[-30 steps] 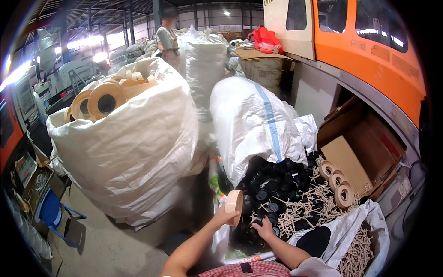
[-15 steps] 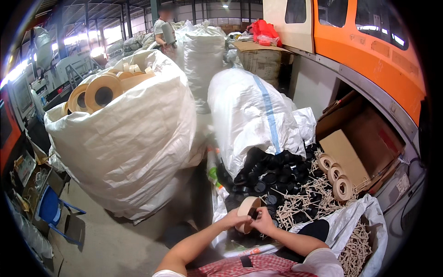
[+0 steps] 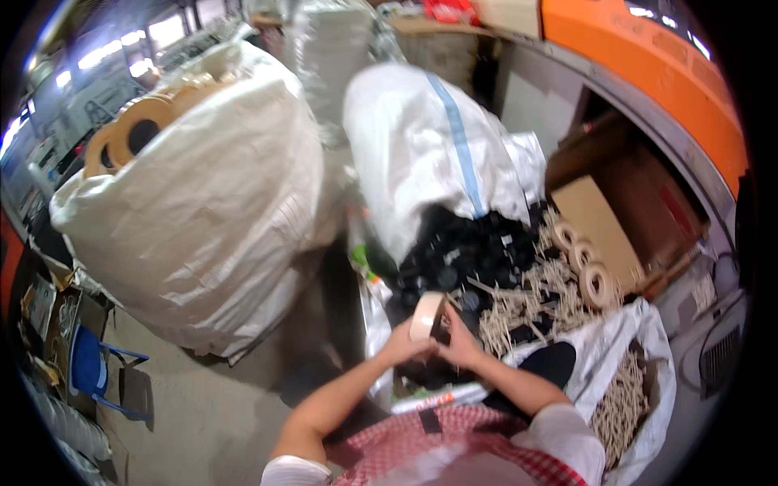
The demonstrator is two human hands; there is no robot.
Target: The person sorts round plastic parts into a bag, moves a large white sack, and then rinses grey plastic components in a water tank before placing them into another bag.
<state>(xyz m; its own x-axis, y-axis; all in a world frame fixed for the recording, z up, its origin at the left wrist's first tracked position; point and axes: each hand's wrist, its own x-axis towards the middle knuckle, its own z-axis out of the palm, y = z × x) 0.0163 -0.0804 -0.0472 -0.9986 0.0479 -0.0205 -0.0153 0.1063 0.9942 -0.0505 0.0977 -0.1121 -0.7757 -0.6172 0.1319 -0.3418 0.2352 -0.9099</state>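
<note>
Left hand (image 3: 403, 348) wraps round the rim of a small beige cardboard ring-shaped spool (image 3: 425, 315), grip closed on it, spool tilted on edge just above the pile. Right hand (image 3: 459, 344) touches the spool's other side, fingers curled, pinching a small black plastic cap (image 3: 442, 324) against the spool's hole; whether it is seated is blurred, cannot tell. Step in hand, as judged: fitting the cap into the spool core. Next move calls for lining the cap up square with the hole and pressing while the left hand braces.

Just beyond the hands: heap of black caps (image 3: 466, 255) spilling from a white woven sack with a blue stripe (image 3: 429, 154), pale stick-like plastic offcuts (image 3: 527, 300), three more beige spools (image 3: 579, 259) by a brown cardboard box (image 3: 600, 223). Far left, big white sack of large beige rings (image 3: 194, 186) on the concrete floor (image 3: 194, 429).
</note>
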